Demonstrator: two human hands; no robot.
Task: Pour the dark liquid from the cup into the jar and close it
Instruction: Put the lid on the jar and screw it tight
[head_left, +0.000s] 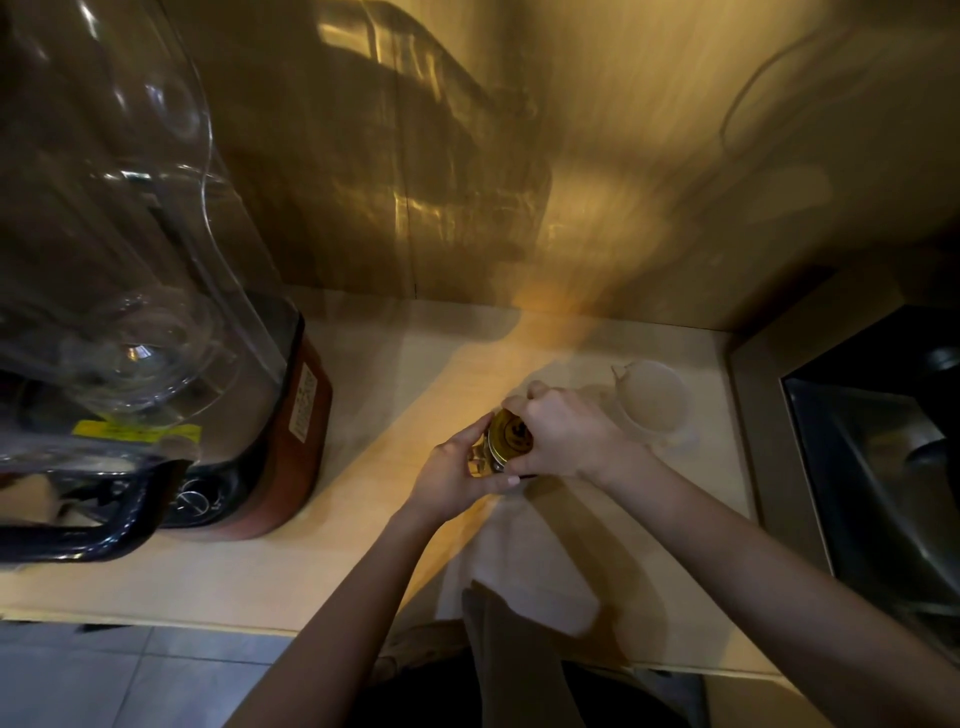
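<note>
A small glass jar (480, 462) stands on the wooden counter (311, 561) at the middle of the view. A gold lid (511, 435) sits on its mouth. My left hand (454, 475) wraps the jar's side from the left. My right hand (563, 434) grips the lid from the right, fingers curled over its far edge. Whatever is inside the jar is hidden by my hands. A clear plastic cup (652, 402) with a pour spout stands just right of my right hand and looks empty.
A large blender with a clear cover and red base (291, 431) fills the left side. A dark steel sink (878, 467) lies at the right. A pale cloth (524, 566) lies on the counter below the jar. The wall is close behind.
</note>
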